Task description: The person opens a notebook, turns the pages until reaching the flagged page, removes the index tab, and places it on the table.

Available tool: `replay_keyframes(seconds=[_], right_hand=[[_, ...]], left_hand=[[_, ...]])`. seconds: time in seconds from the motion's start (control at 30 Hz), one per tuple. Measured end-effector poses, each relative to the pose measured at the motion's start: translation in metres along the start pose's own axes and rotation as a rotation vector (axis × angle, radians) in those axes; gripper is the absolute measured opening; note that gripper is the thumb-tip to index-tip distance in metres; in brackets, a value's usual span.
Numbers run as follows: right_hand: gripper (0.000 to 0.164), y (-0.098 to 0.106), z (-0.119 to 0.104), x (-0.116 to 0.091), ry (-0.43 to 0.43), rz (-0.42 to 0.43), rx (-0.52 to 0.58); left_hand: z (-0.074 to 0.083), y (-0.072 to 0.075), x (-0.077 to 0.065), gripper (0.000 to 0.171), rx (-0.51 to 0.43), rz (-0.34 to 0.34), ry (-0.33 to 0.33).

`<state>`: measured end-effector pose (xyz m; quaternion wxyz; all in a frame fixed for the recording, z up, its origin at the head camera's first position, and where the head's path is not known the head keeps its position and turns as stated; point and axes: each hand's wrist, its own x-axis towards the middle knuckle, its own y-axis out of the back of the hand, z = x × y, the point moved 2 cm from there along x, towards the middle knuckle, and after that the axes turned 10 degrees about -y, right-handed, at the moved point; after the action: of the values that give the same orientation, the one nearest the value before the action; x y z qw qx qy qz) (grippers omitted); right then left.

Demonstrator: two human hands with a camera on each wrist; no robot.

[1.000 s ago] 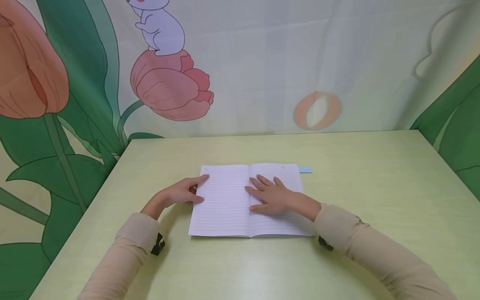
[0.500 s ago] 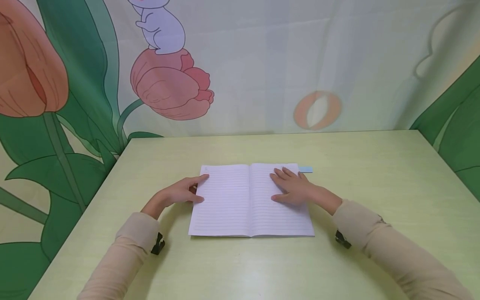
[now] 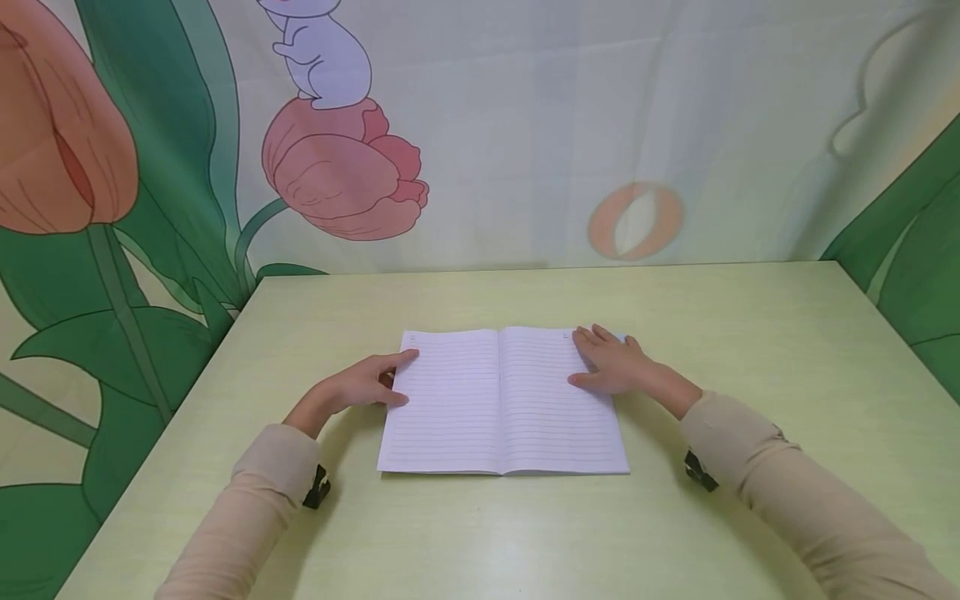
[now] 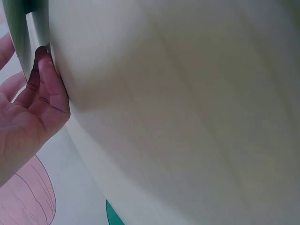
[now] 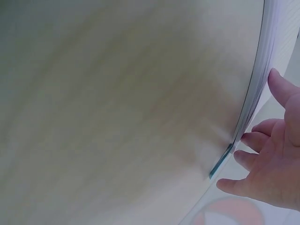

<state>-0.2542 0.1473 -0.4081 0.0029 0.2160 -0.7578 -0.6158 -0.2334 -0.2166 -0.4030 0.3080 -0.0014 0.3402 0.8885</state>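
Observation:
An open notebook (image 3: 465,417) with ruled white pages lies flat on the table. My left hand (image 3: 360,383) grips its left edge, thumb and forefinger on top of the page. In the left wrist view, other fingers of the left hand (image 4: 40,103) curl beneath the greenish cover (image 4: 18,35). My right hand (image 3: 618,367) rests on the right page near its outer edge, fingers spread and fairly straight. Partly behind that hand, a light blue tab (image 3: 621,337) juts past the right edge. The right wrist view shows the tab (image 5: 220,161) beside the fingertips.
The pale wooden table (image 3: 480,533) extends around the notebook on every side. Behind it hangs a backdrop (image 3: 510,150) printed with tulips, leaves and a white animal. A black wrist device (image 3: 318,487) shows under the left sleeve, another (image 3: 701,472) under the right.
My right hand has slid rightward across the right page, from near the centre fold to the outer edge, now partly covering the blue tab. The left hand and notebook have stayed in place.

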Motion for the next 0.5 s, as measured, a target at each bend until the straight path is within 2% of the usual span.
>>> replay_keyframes(seconds=[0.5], right_hand=[[0.073, -0.0003, 0.0017, -0.0029, 0.003, 0.027, -0.039]], left_hand=[[0.0025, -0.0006, 0.0003, 0.075, 0.019, -0.012, -0.021]])
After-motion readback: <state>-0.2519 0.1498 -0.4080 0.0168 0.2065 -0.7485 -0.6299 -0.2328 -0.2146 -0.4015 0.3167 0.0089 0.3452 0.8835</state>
